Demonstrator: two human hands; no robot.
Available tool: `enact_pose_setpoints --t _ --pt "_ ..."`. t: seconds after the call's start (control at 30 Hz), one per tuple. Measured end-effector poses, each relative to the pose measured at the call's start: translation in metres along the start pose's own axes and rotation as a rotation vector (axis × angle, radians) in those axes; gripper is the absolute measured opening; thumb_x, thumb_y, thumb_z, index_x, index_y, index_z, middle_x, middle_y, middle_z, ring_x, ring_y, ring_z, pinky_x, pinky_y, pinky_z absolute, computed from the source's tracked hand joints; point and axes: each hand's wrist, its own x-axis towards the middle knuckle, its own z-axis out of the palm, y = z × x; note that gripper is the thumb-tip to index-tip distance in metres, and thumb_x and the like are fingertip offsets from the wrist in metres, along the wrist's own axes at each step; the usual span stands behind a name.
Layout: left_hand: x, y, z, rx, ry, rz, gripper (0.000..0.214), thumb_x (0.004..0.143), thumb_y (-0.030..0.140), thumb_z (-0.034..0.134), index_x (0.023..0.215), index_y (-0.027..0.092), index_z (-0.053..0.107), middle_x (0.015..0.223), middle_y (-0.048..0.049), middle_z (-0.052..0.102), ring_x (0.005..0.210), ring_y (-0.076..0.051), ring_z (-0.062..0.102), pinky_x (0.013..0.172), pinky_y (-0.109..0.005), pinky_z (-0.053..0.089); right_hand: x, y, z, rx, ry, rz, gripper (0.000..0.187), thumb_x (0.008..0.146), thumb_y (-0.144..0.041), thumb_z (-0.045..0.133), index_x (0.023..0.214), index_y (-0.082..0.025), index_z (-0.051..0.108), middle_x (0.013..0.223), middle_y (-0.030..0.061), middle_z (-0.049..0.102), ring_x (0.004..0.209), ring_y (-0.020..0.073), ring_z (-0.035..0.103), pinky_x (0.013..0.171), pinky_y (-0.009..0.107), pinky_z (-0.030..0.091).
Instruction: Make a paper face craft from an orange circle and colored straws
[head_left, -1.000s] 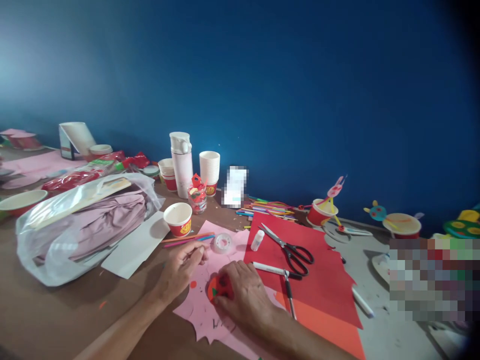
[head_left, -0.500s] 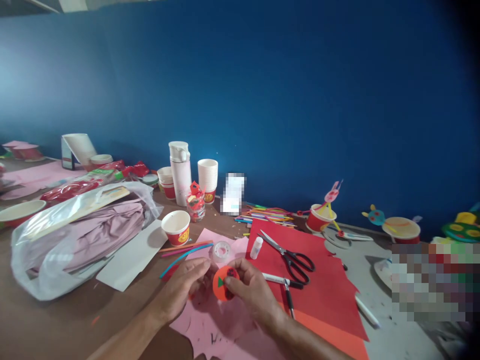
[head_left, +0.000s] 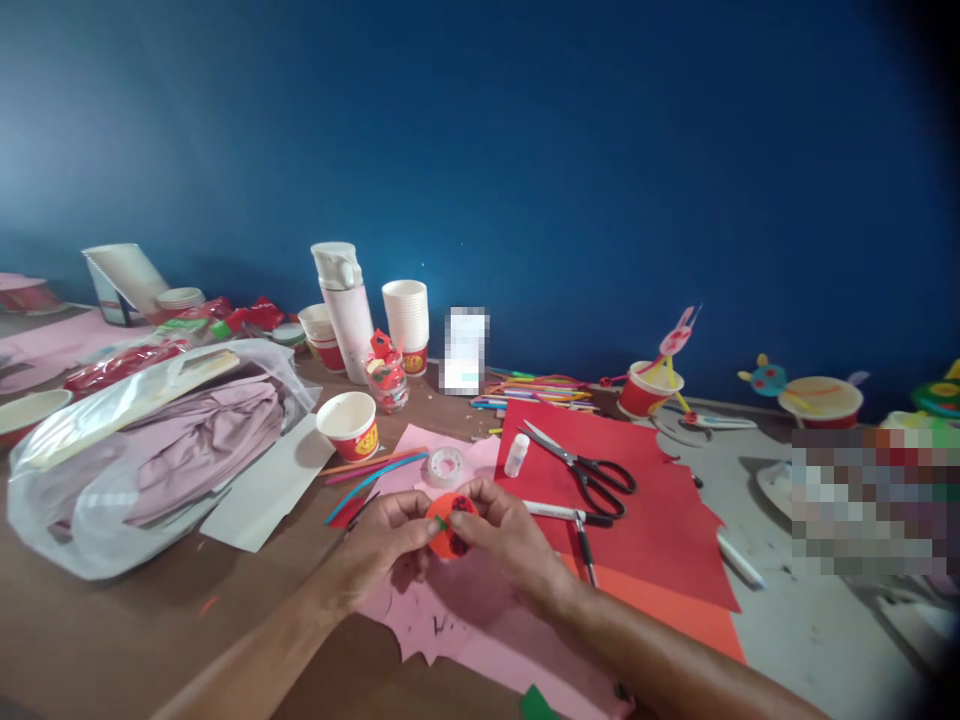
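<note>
An orange paper disc [head_left: 448,546] with dark red patches and a small green paper piece is pinched between my two hands. My left hand [head_left: 390,540] grips its left edge, thumb on the green piece. From the right, my right hand [head_left: 504,530] holds it with the thumb across its face. Beneath lies a cut sheet of pink paper [head_left: 480,625] with dark marks. Just beyond my fingers sits a roll of tape [head_left: 445,467]. A glue stick [head_left: 517,455], scissors [head_left: 585,470] and a marker [head_left: 566,513] rest to the right on red paper [head_left: 660,530].
A paper cup [head_left: 348,425] stands left of the tape, with a white bottle [head_left: 344,315] and stacked cups [head_left: 406,318] behind. A clear plastic bag [head_left: 90,530] bulges at left. Craft sticks [head_left: 540,390] and decorated cups [head_left: 649,389] line the back, below a blue partition [head_left: 525,170].
My left hand has closed in and now grips the disc's left edge, its thumb over the green piece. The view has tilted down, showing a green scrap at the bottom.
</note>
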Motion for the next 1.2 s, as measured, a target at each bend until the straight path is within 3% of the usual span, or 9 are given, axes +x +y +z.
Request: enact_pose_setpoints --t 0.17,0.33,0.6,0.8,0.93,1.2 --pt "0.005 -0.008 -0.004 -0.079 0.05 0.087 0.025 0.067 0.036 0.069 0.068 0.015 0.054 0.054 -0.0001 0.06 0.041 -0.008 0.048 0.04 -0.018 0.036 -0.002 0.003 -0.006 0.0 -0.046 -0.041 0.024 0.079 -0.04 0.062 0.082 -0.016 0.056 0.069 -0.0021 0.059 0.059 0.0078 0.053 0.059 0.021 0.039" --pt "0.008 -0.013 -0.006 -0.031 0.123 0.096 0.022 0.072 0.035 0.064 0.07 0.016 0.054 0.047 0.0025 0.054 0.039 -0.007 0.046 0.037 -0.016 0.03 0.001 0.007 -0.007 -0.09 -0.039 0.005 0.024 0.073 -0.036 0.067 0.077 -0.016 0.054 0.063 -0.0031 0.057 0.055 0.0086 0.051 0.055 0.023 0.039" --pt "0.005 -0.013 -0.009 -0.1 0.071 0.205 0.022 0.08 0.034 0.051 0.068 0.016 0.054 0.055 0.001 0.053 0.047 -0.011 0.049 0.042 -0.022 0.035 0.003 0.011 -0.01 -0.159 0.0 0.044 0.015 0.074 -0.03 0.062 0.073 -0.017 0.054 0.06 -0.0037 0.057 0.053 0.0088 0.05 0.054 0.022 0.038" --pt "0.001 -0.006 -0.006 0.06 0.056 0.132 0.021 0.076 0.035 0.057 0.067 0.016 0.055 0.055 0.0014 0.054 0.046 -0.009 0.048 0.044 -0.021 0.033 0.002 0.013 -0.012 -0.179 -0.022 0.012 0.009 0.075 -0.026 0.059 0.075 -0.017 0.056 0.066 -0.0031 0.057 0.058 0.0088 0.051 0.056 0.022 0.039" --pt "-0.002 -0.002 -0.002 0.128 0.131 0.078 0.018 0.07 0.032 0.061 0.064 0.015 0.056 0.05 0.0025 0.053 0.043 -0.007 0.045 0.043 -0.019 0.031 0.001 0.011 -0.012 -0.19 -0.02 0.005 0.007 0.075 -0.023 0.059 0.074 -0.017 0.056 0.065 -0.0039 0.055 0.055 0.0077 0.048 0.053 0.021 0.038" --pt "-0.001 -0.009 0.006 0.103 0.283 0.232 0.022 0.074 0.033 0.06 0.062 0.017 0.052 0.048 0.0043 0.052 0.045 -0.008 0.047 0.046 -0.02 0.036 -0.004 0.003 -0.002 -0.103 -0.108 0.034 0.023 0.074 -0.035 0.065 0.087 -0.016 0.061 0.076 0.0001 0.063 0.062 0.0096 0.054 0.057 0.022 0.041"
